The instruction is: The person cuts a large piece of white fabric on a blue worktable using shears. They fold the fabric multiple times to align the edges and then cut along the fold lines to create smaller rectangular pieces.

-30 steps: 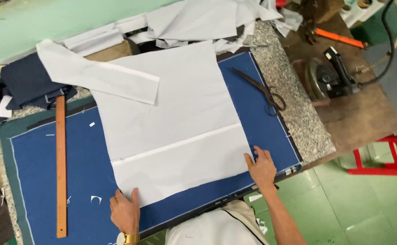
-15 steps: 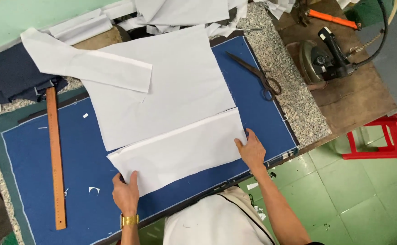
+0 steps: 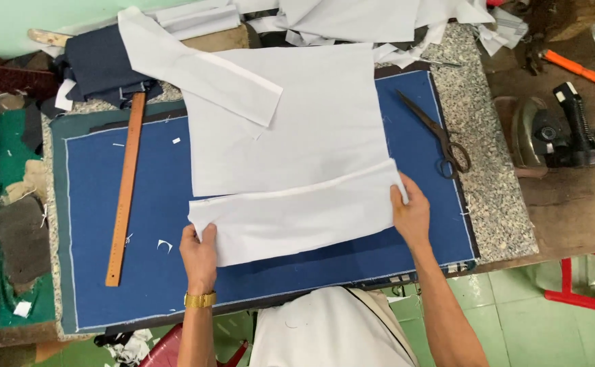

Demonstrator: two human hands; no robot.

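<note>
On the blue-padded table (image 3: 107, 224), the thin white cotton shirt panel (image 3: 291, 136) looks light, limp and crease-prone. Left hand (image 3: 199, 255) and right hand (image 3: 412, 212) each pinch a corner of its folded hem, the best hold.

The shirt piece (image 3: 297, 143) is plain white, lying on a deep blue mat (image 3: 107, 204). The ruler (image 3: 125, 190) is orange-brown wood; the stool (image 3: 583, 285) is red.

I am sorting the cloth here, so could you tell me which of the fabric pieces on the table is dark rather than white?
The navy fabric bunched at the table's far left corner, above the wooden ruler; all other pieces are white.
</note>
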